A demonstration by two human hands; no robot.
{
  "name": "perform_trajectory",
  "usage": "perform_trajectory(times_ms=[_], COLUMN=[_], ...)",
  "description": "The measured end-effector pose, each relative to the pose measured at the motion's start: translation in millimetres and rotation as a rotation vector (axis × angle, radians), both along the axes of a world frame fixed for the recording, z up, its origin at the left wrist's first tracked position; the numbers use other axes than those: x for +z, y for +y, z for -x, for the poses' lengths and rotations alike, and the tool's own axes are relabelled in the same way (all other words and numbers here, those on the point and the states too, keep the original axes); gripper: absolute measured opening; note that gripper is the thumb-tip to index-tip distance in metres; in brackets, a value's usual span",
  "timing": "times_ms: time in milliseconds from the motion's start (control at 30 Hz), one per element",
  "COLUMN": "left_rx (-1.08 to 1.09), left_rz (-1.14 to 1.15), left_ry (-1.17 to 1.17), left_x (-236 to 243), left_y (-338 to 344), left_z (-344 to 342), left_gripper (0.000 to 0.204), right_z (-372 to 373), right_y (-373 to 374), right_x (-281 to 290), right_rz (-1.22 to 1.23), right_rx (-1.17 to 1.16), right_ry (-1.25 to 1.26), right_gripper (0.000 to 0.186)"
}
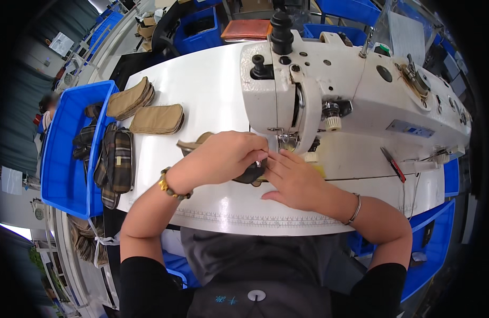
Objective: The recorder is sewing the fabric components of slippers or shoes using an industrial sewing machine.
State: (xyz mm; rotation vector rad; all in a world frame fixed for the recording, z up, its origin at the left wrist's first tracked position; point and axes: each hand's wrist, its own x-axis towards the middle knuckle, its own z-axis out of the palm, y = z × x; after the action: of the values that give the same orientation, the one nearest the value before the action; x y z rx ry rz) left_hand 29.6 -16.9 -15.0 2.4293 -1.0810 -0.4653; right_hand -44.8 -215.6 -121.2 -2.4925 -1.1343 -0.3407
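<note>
At the needle area of a white sewing machine [313, 85], both my hands work on a small fabric piece [199, 142]. Its tan part shows behind my left hand, and a dark part [250, 174] shows beneath the fingers. My left hand [228, 156] is closed, thumb and forefinger pinching the fabric's edge close to the presser foot. My right hand [297, 179] lies palm down beside it, fingers stretched out, their tips by the needle. The hands hide much of the piece.
On the table [212, 79], left, lie two stacks of tan fabric pieces [158, 117]. Folded plaid fabric pieces [117, 159] hang over the rim of a blue bin [64, 183]. Red-handled thread snips [395, 165] lie on the right. A ruler strip [255, 218] runs along the front edge.
</note>
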Motion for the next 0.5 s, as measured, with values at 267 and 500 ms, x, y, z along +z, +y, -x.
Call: perform_trajectory(times_ms=[267,500], left_rx=[0.110,0.110], left_rz=[-0.008,-0.012], left_ry=[0.096,0.086], left_x=[-29,-21], left_y=[-14,-14], left_z=[-13,-15], left_gripper=[0.015,0.014], right_z=[11,8], right_y=[-2,-5], right_x=[4,12], right_rz=[0.037,0.057], right_rx=[0.043,0.054], right_ry=[-0.150,-0.195], right_gripper=[0.048,0.031])
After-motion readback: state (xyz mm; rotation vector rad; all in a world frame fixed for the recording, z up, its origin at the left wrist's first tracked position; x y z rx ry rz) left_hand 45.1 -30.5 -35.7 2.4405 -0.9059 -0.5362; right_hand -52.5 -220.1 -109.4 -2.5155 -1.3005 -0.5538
